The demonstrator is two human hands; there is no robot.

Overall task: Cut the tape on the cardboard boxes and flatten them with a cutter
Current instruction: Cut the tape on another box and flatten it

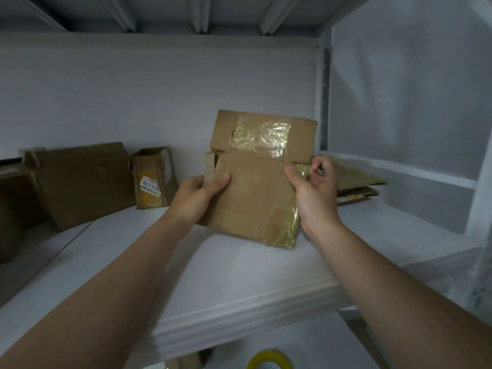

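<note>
A flattened brown cardboard box (255,187) with shiny clear tape on its upper flap and lower right corner is held upright over the white shelf (239,275). My left hand (202,193) grips its left edge, thumb on the front. My right hand (314,193) grips the right edge with the thumb on the front, and a small dark cutter (319,171) sticks out from between its fingers. To the left stand a small taped box with a yellow label (154,177) and a larger brown box (80,182).
A pile of flattened cardboard (356,182) lies on the shelf behind my right hand. Another box (10,203) sits at the far left edge. A roll of yellow tape (269,360) lies on the lower shelf. A white upright post (323,89) borders the right.
</note>
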